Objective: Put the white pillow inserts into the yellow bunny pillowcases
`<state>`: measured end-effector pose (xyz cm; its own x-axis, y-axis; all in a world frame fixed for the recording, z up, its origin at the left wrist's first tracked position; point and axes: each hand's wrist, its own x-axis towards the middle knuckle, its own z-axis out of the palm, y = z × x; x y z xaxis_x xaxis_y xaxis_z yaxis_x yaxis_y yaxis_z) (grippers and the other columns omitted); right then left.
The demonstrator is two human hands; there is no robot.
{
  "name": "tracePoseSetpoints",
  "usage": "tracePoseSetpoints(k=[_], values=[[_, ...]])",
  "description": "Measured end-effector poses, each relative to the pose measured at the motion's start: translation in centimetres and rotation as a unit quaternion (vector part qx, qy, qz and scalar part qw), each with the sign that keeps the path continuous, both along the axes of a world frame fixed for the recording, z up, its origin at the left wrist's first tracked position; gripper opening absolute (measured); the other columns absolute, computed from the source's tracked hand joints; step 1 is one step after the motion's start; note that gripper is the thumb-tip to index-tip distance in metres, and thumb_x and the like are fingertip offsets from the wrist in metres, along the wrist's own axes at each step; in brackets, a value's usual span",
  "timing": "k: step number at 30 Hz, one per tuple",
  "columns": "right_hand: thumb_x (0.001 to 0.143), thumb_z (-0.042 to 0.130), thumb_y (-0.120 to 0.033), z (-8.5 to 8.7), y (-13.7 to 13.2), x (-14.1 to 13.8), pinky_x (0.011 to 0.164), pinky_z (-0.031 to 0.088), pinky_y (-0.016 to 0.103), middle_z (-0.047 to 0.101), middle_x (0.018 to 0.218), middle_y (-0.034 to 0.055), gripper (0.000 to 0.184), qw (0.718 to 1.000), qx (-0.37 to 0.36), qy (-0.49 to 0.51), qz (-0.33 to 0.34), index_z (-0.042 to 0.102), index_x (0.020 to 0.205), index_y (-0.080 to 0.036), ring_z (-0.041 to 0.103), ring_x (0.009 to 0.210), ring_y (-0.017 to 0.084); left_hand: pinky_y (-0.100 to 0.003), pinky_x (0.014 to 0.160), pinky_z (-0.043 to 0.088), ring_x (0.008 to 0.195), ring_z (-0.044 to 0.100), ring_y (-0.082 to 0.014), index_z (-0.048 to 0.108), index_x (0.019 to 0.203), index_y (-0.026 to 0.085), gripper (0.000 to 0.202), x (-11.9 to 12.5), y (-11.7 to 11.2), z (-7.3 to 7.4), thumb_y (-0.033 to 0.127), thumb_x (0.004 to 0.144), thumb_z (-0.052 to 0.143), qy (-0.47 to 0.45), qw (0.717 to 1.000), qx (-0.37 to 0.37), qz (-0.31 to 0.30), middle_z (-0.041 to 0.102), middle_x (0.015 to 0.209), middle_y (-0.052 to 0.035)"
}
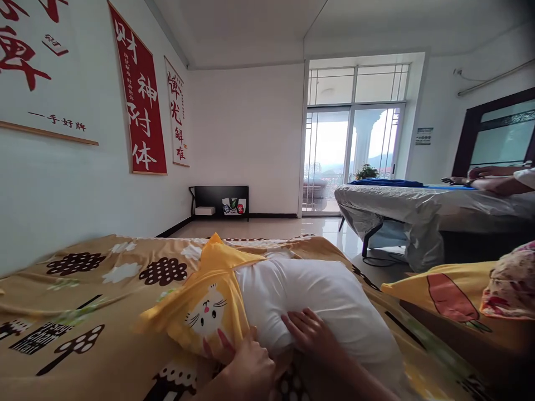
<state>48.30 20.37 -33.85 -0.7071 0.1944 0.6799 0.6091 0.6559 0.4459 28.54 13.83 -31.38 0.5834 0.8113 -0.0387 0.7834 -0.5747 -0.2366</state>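
A white pillow (321,284) lies on the bed, its left end inside a yellow pillowcase (209,301) printed with a white cartoon animal face. My left hand (251,362) is closed on the near edge of the pillowcase opening, beside the pillow. Over the pillow's near side, the fingers of my right hand (311,337) press into the white fabric; its thumb is hidden. The far part of the pillowcase stands up in a loose point, and its left corner sticks out flat.
A brown patterned sheet (121,301) covers the bed. At right lie a yellow printed cloth (443,295) and a floral fabric (512,281). Beyond, another person's hands (480,178) rest over a plastic-covered table (388,203) with blue cloth. A low black shelf (219,195) stands by the wall.
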Motion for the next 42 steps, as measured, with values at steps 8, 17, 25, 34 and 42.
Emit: tracePoseSetpoints(k=[8, 17, 25, 34, 42], values=[[0.088, 0.052, -0.015, 12.3, -0.6, -6.5, 0.079, 0.039, 0.033, 0.068, 0.076, 0.0049, 0.016, 0.978, -0.129, -0.156, -0.046, 0.065, 0.098, -0.017, 0.062, 0.076, 0.018, -0.046, 0.08, 0.047, 0.075, 0.069, -0.0304, 0.074, 0.081, 0.012, 0.022, 6.2, 0.0, 3.3, 0.027, 0.075, 0.06, -0.16, 0.984, 0.061, 0.057, 0.073, 0.076, -0.0162], [0.081, 0.058, -0.015, 5.8, 0.0, -5.8, 0.074, 0.043, 0.026, 0.067, 0.079, 0.0001, 0.014, 0.94, -0.327, -0.1, -0.012, 0.063, 0.069, -0.019, 0.059, 0.077, 0.015, -0.044, 0.083, 0.046, 0.065, 0.067, -0.0245, 0.066, 0.073, 0.014, 0.019, 4.4, -0.4, 3.5, 0.031, 0.074, 0.058, -0.218, 0.961, 0.168, -0.036, 0.07, 0.067, -0.0105], [0.083, 0.047, -0.022, 1.1, -6.0, 4.2, 0.092, 0.039, 0.034, 0.058, 0.131, 0.0049, 0.058, 0.997, -0.025, -0.048, -0.052, 0.042, 0.14, -0.029, 0.052, 0.118, 0.023, -0.039, 0.083, 0.043, 0.062, 0.063, -0.0201, 0.058, 0.062, 0.019, 0.037, -2.4, 1.0, 6.9, 0.049, 0.081, 0.054, -0.219, 0.975, 0.025, -0.006, 0.065, 0.06, -0.0024], [0.073, 0.045, -0.005, 2.7, -4.4, 5.4, 0.079, 0.045, 0.036, 0.068, 0.095, 0.0083, 0.07, 0.986, -0.059, 0.052, -0.147, 0.042, 0.142, -0.021, 0.06, 0.084, 0.024, -0.037, 0.09, 0.033, 0.083, 0.051, -0.0166, 0.036, 0.063, 0.018, 0.011, -4.5, 1.7, 9.5, 0.013, 0.065, 0.046, -0.293, 0.955, -0.034, -0.031, 0.053, 0.078, 0.0007], [0.08, 0.052, -0.015, 16.3, -4.1, -2.5, 0.075, 0.04, 0.032, 0.067, 0.088, 0.0046, 0.037, 0.966, -0.226, 0.024, -0.127, 0.067, 0.11, -0.029, 0.057, 0.085, 0.021, -0.037, 0.078, 0.031, 0.071, 0.044, -0.0172, 0.031, 0.059, 0.019, 0.008, -0.9, 2.9, 12.0, 0.02, 0.065, 0.036, -0.454, 0.886, 0.045, -0.081, 0.046, 0.065, 0.0]])
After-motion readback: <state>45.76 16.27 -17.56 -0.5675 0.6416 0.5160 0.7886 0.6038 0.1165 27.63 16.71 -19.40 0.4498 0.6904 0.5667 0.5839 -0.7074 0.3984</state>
